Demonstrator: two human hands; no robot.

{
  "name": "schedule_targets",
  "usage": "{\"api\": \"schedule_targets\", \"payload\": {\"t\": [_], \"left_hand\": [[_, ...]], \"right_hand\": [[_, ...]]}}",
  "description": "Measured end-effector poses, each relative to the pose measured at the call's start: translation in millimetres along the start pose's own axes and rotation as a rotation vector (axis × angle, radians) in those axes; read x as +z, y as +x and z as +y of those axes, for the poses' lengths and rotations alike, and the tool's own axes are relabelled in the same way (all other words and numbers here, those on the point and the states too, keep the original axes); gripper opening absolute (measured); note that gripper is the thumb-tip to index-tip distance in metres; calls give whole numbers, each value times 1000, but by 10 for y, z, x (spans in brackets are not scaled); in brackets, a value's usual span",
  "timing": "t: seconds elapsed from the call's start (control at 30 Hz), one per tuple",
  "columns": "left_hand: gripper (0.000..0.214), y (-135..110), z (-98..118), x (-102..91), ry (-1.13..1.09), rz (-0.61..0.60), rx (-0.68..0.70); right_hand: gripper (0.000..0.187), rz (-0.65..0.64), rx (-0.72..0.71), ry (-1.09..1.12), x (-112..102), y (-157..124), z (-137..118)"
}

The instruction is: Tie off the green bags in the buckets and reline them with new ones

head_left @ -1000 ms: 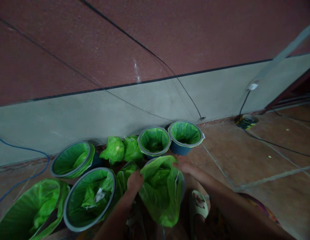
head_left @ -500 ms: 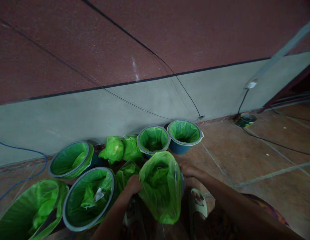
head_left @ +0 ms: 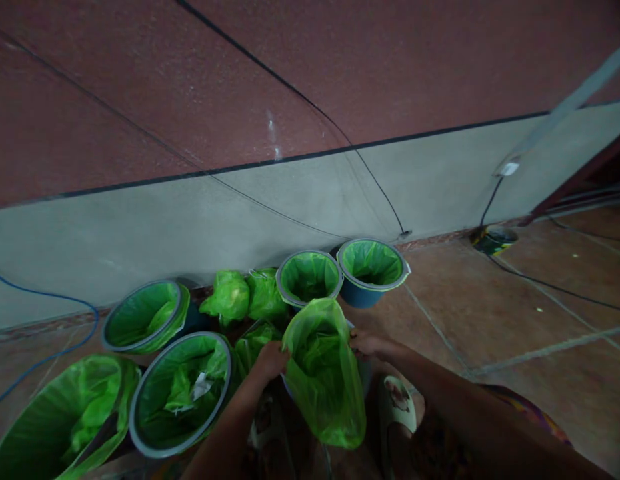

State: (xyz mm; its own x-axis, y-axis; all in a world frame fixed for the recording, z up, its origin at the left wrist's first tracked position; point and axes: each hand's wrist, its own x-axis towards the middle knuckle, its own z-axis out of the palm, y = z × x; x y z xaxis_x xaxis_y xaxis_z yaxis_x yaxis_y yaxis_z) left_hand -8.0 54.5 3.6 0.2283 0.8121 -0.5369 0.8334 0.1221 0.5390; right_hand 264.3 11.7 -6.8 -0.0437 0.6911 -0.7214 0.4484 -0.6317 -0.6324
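Observation:
A translucent green plastic bag (head_left: 324, 373) hangs open over a blue bin that it almost hides. My left hand (head_left: 271, 360) is closed on the bag's left edge. My right hand (head_left: 366, 344) is closed on its right edge. The bag's mouth points up and away from me, and more crumpled green plastic lies inside it. The lower part of the bag sags down over the bin's near side.
Several blue bins lined with green bags stand along a grey and maroon wall: two behind (head_left: 310, 277) (head_left: 373, 265), others at left (head_left: 183, 393) (head_left: 143, 323). Tied green bags (head_left: 229, 296) lie between them. Cables cross the tiled floor (head_left: 515, 313). A sandalled foot (head_left: 397, 407) shows below.
Both hands have drawn the bag's edges closer together and lifted them, so the bag's mouth is narrower and stands taller than a second ago.

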Motion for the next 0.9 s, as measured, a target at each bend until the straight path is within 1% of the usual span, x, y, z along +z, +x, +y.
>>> {"api": "schedule_targets", "payload": {"t": [0.07,0.13,0.2,0.27,0.33,0.47,0.5,0.6,0.67,0.73,0.83,0.9], "left_hand": [[23,1,16,-48,-26,0,-15],[19,10,27,-109,-44,8,-27],[15,25,32,-167,-74,25,-14],[13,40,35,-208,-135,44,12],[11,51,42,-222,-194,47,27],[4,40,64,-193,-328,32,-46],[4,31,68,-185,-388,28,-77],[14,8,69,-184,-625,-3,-145],[19,5,60,-198,-792,-36,-166],[18,12,50,-212,-913,-86,-181],[12,24,50,-212,-1016,-168,-200],[14,23,68,-207,-1006,-184,-185]], "right_hand": [[11,35,-52,-124,-85,-29,-74],[19,111,-145,-283,-204,-72,-159],[24,182,-220,-385,-323,-122,-233],[24,208,-238,-385,-409,-166,-282],[22,219,-242,-363,-450,-195,-305],[22,223,-248,-328,-449,-210,-307],[22,217,-255,-334,-441,-206,-302],[21,205,-296,-352,-412,-183,-282],[22,207,-313,-359,-389,-163,-268],[23,202,-326,-357,-365,-142,-259],[23,176,-343,-339,-337,-111,-252],[23,164,-360,-336,-325,-91,-245]]}}
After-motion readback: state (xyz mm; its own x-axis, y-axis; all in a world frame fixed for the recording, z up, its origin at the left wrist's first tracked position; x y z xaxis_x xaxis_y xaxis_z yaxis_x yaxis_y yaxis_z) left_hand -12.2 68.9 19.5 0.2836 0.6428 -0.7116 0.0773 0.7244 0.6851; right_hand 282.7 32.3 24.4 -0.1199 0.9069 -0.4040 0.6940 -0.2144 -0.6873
